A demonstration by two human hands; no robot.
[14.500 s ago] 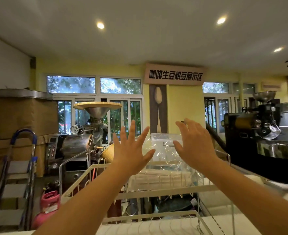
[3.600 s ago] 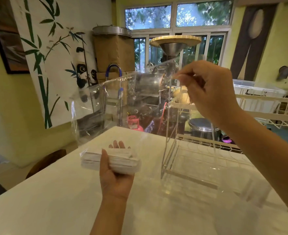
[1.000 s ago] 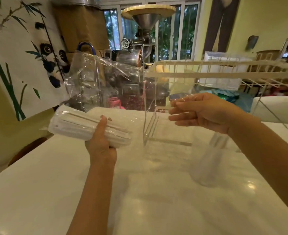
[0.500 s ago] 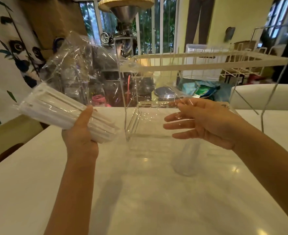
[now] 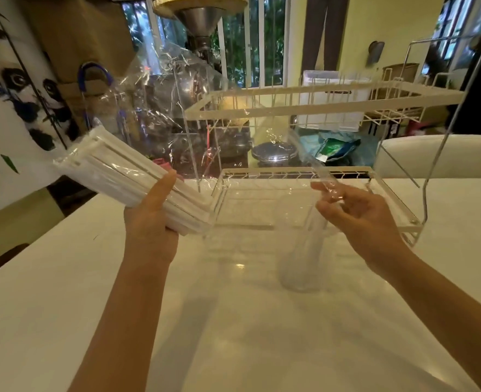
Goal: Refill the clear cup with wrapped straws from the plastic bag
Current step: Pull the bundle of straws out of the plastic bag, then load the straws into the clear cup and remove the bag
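The right hand [image 5: 358, 219] has curled onto the plastic bag [image 5: 160, 89]; left hand [image 5: 148, 222] grips wrapped straws [image 5: 114, 174].

A two-tier wire rack [image 5: 290, 108] stands on the white table [image 5: 64, 306].

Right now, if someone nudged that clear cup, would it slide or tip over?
Probably tip: the cup looks tall and narrow and seems empty, so it is likely light. The table is glossy, so a low push might slide it instead. Its thin clear wall suggests plastic that would flex rather than shatter, though I can't be sure.
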